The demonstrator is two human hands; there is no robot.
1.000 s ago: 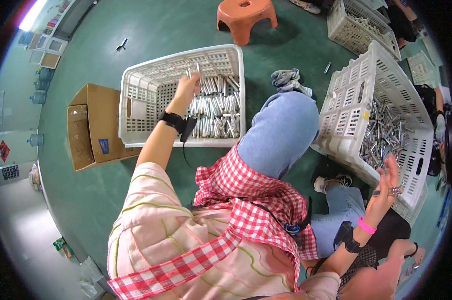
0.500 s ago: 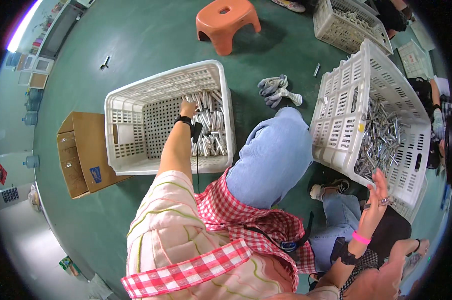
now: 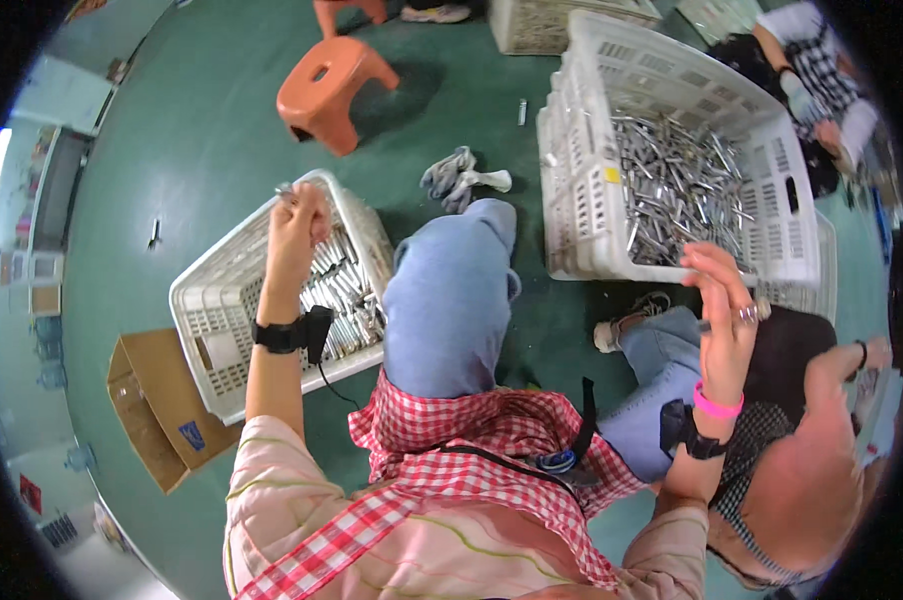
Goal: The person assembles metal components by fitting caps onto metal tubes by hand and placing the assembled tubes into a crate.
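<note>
My left hand (image 3: pixel 297 235) is raised above the near end of a white plastic crate (image 3: pixel 207 290), its fingers closed on a small shiny metal piece (image 3: pixel 285 189). Inside that crate, metal rods (image 3: pixel 344 310) lie in rows along the right side. My right hand (image 3: pixel 722 305) is lifted at the near edge of a second white crate (image 3: pixel 584 170). A short silver metal rod (image 3: pixel 750 313) is held across its curled fingers, partly hidden by them. Loose metal rods (image 3: pixel 677 180) are heaped in this right crate.
An open cardboard box (image 3: pixel 172 410) stands left of the left crate. Grey-white gloves (image 3: pixel 464 180) lie on the green floor, with an orange stool (image 3: pixel 332 95) behind. Another crate (image 3: pixel 542 25) is at the back. A co-worker's gloved hand (image 3: pixel 800 95) and another person's arm (image 3: pixel 817 430) are at right.
My left hand has lifted out of the left crate, bringing a metal piece up. My right hand still holds its rod near the right crate. The view has swung to the right.
</note>
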